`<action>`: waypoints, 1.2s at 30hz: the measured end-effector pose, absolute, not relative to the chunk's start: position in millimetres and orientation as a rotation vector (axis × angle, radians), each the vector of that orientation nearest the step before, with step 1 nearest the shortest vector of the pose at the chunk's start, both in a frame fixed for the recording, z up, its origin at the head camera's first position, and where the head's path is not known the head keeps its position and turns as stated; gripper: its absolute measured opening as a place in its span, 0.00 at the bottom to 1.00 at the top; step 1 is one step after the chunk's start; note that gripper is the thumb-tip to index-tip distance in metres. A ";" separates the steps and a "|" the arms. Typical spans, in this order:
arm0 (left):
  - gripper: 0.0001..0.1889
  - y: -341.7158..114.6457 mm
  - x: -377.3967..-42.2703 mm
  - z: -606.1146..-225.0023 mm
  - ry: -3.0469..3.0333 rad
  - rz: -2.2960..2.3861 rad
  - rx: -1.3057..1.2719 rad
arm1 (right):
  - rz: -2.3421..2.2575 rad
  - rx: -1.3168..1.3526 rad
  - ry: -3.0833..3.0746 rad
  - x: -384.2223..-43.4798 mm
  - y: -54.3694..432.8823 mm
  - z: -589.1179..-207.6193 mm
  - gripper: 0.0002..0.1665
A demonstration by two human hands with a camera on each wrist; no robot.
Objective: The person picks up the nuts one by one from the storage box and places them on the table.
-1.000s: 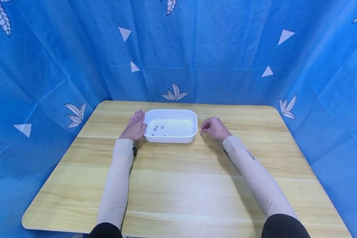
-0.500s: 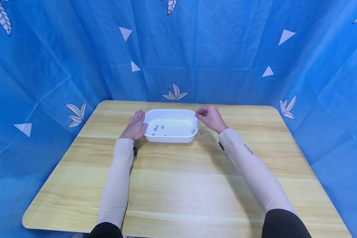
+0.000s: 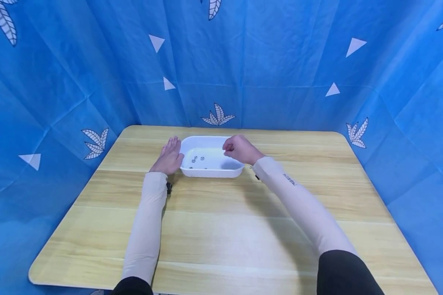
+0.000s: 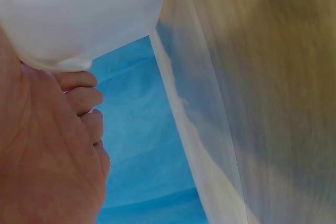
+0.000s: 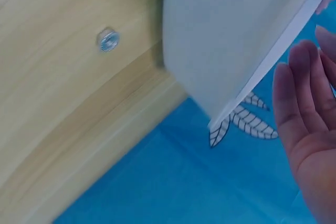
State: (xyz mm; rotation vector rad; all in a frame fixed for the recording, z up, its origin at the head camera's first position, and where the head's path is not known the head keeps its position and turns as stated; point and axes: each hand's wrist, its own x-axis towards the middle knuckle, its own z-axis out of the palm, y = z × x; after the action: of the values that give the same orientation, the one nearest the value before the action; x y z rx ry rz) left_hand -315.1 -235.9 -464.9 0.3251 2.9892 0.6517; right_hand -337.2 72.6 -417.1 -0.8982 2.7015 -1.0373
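Observation:
A white plastic box (image 3: 211,173) stands near the back of the table, with several small metal nuts (image 3: 202,158) lying in its left part. My left hand (image 3: 167,157) rests against the box's left end, fingers extended; the left wrist view shows its palm (image 4: 47,145) beside the box wall. Over the box's right half is my right hand (image 3: 241,149), its thumb and forefinger drawn together in a pinch on a small nut that is hidden from view. One serrated flange nut (image 5: 108,39) lies on the table right of the box, partly covered by the right sleeve in the head view.
The pale wooden table (image 3: 214,229) has rounded corners. A blue curtain (image 3: 266,82) with white leaves and triangles hangs behind it and along both sides.
My right hand has lifted from beside the nut on the table, passed the box's right rim and moved left over the box. The left hand stays at the box's left end.

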 end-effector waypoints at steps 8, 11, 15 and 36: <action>0.36 -235.3 -313.0 -462.3 2.988 0.657 0.338 | -0.774 -1.008 2.634 -335.4 50.4 -419.1 0.15; 0.35 -234.3 -312.1 -461.6 2.993 0.662 0.338 | -0.691 -0.979 2.617 -335.3 44.8 -419.8 0.15; 0.35 -234.9 -312.6 -462.4 2.996 0.662 0.338 | -0.584 -0.914 2.603 -335.0 38.8 -419.8 0.16; 0.36 -236.0 -314.2 -467.2 2.987 0.665 0.323 | -0.414 -0.840 2.440 -342.0 14.9 -427.3 0.17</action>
State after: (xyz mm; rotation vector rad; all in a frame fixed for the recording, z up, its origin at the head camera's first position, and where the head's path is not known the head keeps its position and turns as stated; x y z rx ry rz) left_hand -314.2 -236.0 -467.2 0.3234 2.9872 0.6645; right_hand -342.0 14.9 -427.3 -0.8404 2.4405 -0.4144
